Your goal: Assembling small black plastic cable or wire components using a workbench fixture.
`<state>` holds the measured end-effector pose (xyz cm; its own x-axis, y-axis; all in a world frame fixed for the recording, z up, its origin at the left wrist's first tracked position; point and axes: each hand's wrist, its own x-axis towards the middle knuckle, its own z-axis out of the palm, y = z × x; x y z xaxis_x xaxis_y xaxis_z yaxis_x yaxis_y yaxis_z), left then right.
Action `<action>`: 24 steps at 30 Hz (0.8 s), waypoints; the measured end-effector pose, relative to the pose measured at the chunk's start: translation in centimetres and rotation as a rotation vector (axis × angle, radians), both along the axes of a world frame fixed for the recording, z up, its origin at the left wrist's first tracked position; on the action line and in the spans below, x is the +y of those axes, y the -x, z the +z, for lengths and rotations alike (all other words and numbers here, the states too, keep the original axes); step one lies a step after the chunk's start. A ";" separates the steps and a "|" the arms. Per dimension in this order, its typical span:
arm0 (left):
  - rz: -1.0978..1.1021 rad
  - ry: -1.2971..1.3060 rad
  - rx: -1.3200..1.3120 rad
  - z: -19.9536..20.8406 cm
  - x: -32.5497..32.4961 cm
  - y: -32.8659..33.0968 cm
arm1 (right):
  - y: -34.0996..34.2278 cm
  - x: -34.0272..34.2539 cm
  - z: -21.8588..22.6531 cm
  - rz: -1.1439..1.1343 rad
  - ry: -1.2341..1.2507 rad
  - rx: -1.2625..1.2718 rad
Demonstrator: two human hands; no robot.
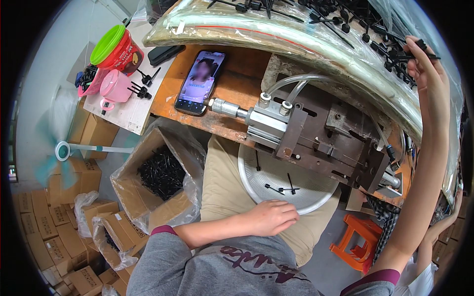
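At two o'clock my right hand point(425, 59) pinches a light, stiff black plastic part point(423, 49) by its thin stem above the plastic-covered pile point(345, 22), while my left hand point(270, 217), loosely curled and empty, rests by the metal bowl point(247, 170).

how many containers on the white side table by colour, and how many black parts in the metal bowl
red tub with green lid: 1
pink cups: 2
black parts in the metal bowl: 4, as far as shows
total: 7
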<state>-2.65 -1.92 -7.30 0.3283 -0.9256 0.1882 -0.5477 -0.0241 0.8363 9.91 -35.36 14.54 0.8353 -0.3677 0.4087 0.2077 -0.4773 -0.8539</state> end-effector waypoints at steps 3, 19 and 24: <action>0.087 0.132 0.047 2.3 -0.6 -0.9 | 0.1 0.1 -0.8 0.002 -0.113 -0.005; 0.236 0.393 0.075 6.8 -0.9 -2.5 | 2.0 -0.1 0.1 -0.024 -0.182 -0.247; 0.308 0.484 0.182 9.2 -0.7 -4.5 | 3.6 1.7 -0.7 -0.003 -0.198 -0.212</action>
<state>1.87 -2.67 1.90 0.6343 -0.6058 0.4802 -0.4226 0.2484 0.8716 6.35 -33.64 13.82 0.7380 -0.4598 0.4939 0.3901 -0.3064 -0.8683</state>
